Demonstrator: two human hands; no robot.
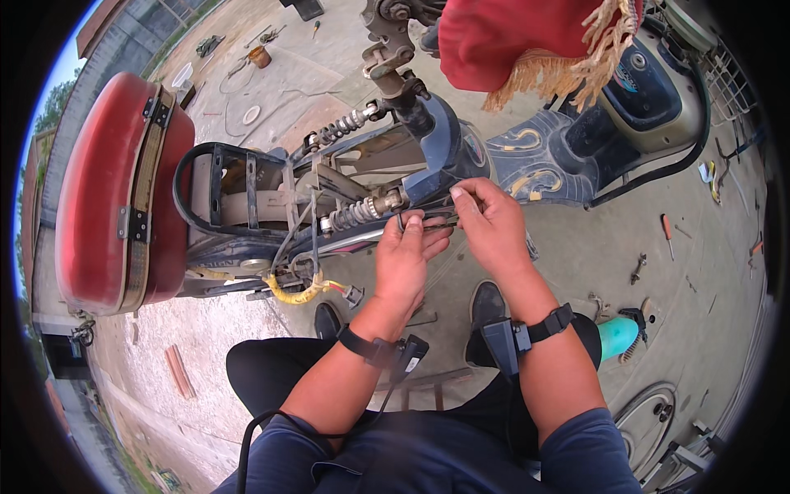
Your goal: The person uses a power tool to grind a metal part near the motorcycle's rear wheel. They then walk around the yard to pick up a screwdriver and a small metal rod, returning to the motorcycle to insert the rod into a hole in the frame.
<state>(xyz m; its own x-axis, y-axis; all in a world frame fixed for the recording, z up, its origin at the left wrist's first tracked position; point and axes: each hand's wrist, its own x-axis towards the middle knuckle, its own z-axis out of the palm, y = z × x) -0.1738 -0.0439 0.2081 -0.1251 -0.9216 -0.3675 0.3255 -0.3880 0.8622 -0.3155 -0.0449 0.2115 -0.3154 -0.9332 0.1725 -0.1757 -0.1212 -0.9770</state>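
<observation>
My left hand (401, 257) is closed in a pinch on a thin, dark, wire-like piece beside the scooter's body. My right hand (497, 228) is just to its right, thumb and forefinger pressed together near the lower edge of the dark plastic cover (445, 146). Whatever lies in the right fingertips is too small to make out. A coil-spring shock absorber (355, 216) sits just left of my left hand. Below it, a yellow-wrapped cable (290, 295) hangs with a connector (353, 296) at its end. The scooter's seat is off, baring the frame (239, 185).
A red top box (115, 193) stands at the scooter's rear. The footboard (527, 156) lies right of the cover, with a fringed red cloth (514, 41) above. On the concrete are an orange-handled screwdriver (667, 235), a turquoise object (617, 337) and a wheel-like ring (642, 412).
</observation>
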